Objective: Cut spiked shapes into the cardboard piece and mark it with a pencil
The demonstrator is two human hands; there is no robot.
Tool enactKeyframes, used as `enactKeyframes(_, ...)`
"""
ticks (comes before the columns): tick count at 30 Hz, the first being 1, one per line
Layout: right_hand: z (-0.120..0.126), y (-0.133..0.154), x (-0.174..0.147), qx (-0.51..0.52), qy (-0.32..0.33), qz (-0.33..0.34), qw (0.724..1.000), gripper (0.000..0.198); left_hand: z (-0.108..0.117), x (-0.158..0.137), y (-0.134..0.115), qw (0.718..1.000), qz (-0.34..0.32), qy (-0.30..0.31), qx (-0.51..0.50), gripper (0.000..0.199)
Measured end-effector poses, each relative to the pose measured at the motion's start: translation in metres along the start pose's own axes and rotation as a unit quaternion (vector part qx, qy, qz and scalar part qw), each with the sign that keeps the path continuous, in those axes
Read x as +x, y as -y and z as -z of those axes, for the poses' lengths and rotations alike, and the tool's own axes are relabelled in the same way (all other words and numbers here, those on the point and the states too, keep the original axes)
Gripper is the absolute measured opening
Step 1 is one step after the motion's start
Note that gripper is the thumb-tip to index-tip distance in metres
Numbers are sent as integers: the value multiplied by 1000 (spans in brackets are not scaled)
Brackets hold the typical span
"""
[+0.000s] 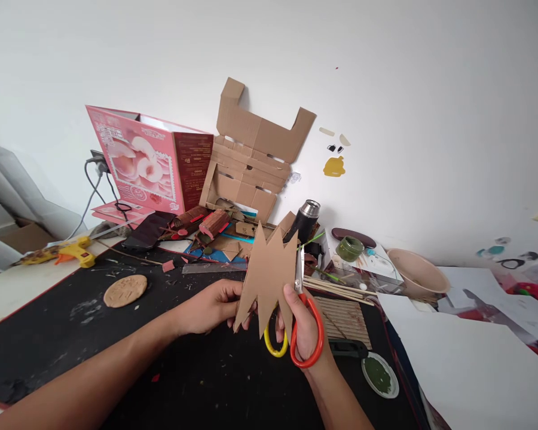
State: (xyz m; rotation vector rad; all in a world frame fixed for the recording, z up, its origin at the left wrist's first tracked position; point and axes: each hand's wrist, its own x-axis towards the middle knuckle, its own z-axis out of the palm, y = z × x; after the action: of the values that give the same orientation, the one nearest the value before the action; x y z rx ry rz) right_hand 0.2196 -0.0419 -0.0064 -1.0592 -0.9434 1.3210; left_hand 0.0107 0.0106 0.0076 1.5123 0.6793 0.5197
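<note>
A brown piece of cardboard point(271, 272) with zigzag points along its top and bottom edges is held up over the black mat point(197, 376). My left hand point(213, 306) pinches its lower left edge, some fingers hidden behind it. My right hand point(305, 325) presses a thumb on the lower right side and also holds a pair of scissors point(314, 343). Their red handle loops round this hand, the yellow one shows below the cardboard, and the blades point up along its right edge, partly hidden. Whether the blades touch the cardboard I cannot tell.
On the left are a yellow glue gun point(83, 252) and a round tan disc point(125, 291). Behind stand a pink box point(143, 158), an unfolded carton point(255, 134) and a black flask point(305, 221). A green-paint lid point(379, 375) and white paper point(475, 358) lie right.
</note>
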Motion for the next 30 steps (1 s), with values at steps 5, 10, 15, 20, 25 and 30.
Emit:
enactKeyframes(5, -3, -2, -1, 2, -43, 13, 999, 52, -5, 2, 5, 999, -46, -27, 13, 41)
enactKeyframes(10, -1, 4, 1, 15, -82, 11, 996, 57, -7, 3, 6, 987, -76, -43, 132, 37)
enactKeyframes(15, 8, 19, 6, 50, -121, 51, 990, 64, -7, 4, 6, 964, -90, -63, 243, 39)
enactKeyframes(20, 4, 15, 5, 45, -84, 0, 995, 62, 0, 8, 9, 944, -146, -132, 264, 40)
enactKeyframes(25, 3, 10, 5, 42, -99, -19, 994, 61, 3, 7, 11, 944, -130, -104, 284, 28)
enactKeyframes(30, 1, 9, 4, 38, -89, -41, 994, 58, -1, 5, 13, 948, -134, -72, 278, 24)
